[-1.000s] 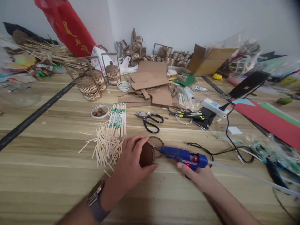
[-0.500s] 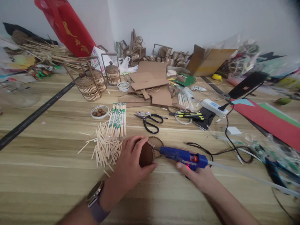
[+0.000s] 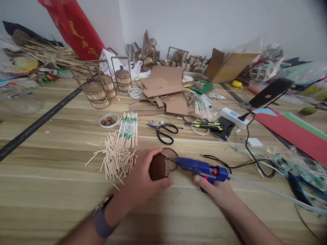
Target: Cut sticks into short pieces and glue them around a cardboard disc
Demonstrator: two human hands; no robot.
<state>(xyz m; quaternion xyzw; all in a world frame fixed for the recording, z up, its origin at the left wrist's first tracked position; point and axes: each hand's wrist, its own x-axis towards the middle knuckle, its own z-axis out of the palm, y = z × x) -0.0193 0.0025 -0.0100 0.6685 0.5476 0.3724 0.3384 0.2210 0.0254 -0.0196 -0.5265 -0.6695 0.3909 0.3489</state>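
Note:
Between the thumb and fingers of my left hand point(image 3: 145, 175) is a round brown cardboard piece point(image 3: 157, 166) with a ridged rim, tilted on its side. My right hand point(image 3: 217, 190) grips a blue glue gun point(image 3: 199, 168), its red light lit and a long clear glue stick coming out of its back. The gun's nozzle is at the upper rim of the piece. A second ridged brown ring point(image 3: 173, 154) lies flat on the table just behind. Short wooden sticks point(image 3: 114, 158) are piled left of my left hand.
Black-handled scissors point(image 3: 167, 132) lie beyond the hands, with yellow-black cutters point(image 3: 204, 126) to their right. A dish of brown beads point(image 3: 109, 126) stands left of wrapped chopsticks point(image 3: 128, 131). Cardboard sheets point(image 3: 163, 90) lie farther back. A black cable point(image 3: 237, 166) curls at right.
My left hand has rolled slightly, turning the cardboard piece so more of its inner face and rim show. The glue gun has shifted a little to the right.

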